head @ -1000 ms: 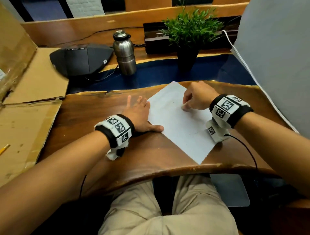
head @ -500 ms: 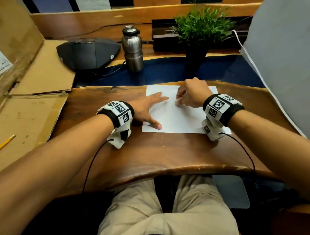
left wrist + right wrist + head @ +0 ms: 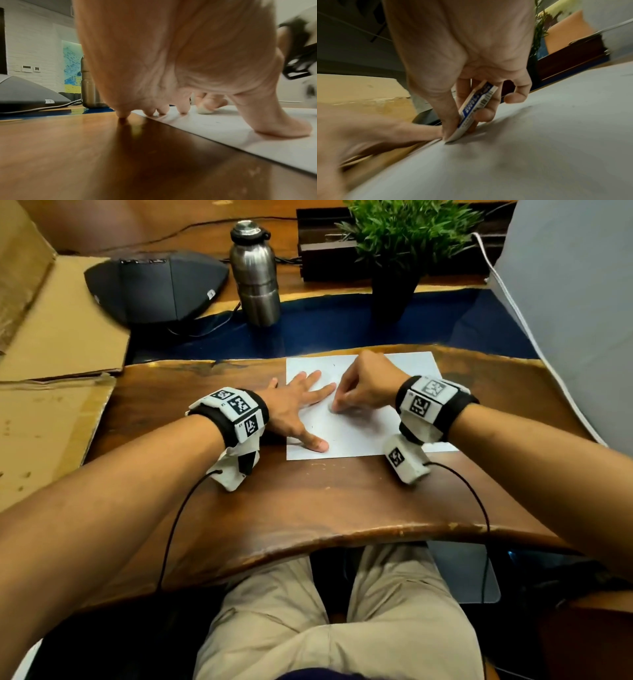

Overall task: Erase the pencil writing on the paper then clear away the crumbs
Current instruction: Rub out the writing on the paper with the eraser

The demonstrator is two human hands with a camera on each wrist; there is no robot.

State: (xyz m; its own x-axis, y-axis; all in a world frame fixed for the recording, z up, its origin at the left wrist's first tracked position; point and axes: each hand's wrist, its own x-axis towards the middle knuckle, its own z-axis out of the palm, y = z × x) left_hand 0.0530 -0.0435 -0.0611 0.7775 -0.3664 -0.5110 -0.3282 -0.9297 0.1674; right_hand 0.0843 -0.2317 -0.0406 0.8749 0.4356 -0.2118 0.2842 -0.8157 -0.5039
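On one paper [image 3: 359, 426]: two hands [image 3: 294, 405], one eraser [image 3: 471, 113], seemingly few crumbs.

Bare bench [image 3: 342, 494] along the near edge, passable. Far side blocked by steel bottle [image 3: 255, 273], potted plant [image 3: 400, 251] and dark speaker unit [image 3: 154, 285]; cardboard [image 3: 51, 337] walling the left, grey panel [image 3: 575, 302] the right.

At my twelve o'clock a potted plant [image 3: 407, 237] stands before a dark box [image 3: 322, 251]. At eleven I see a steel bottle [image 3: 255, 273] upright beside a grey conference speaker [image 3: 154, 285]. Flattened cardboard [image 3: 58, 337] lies at ten.
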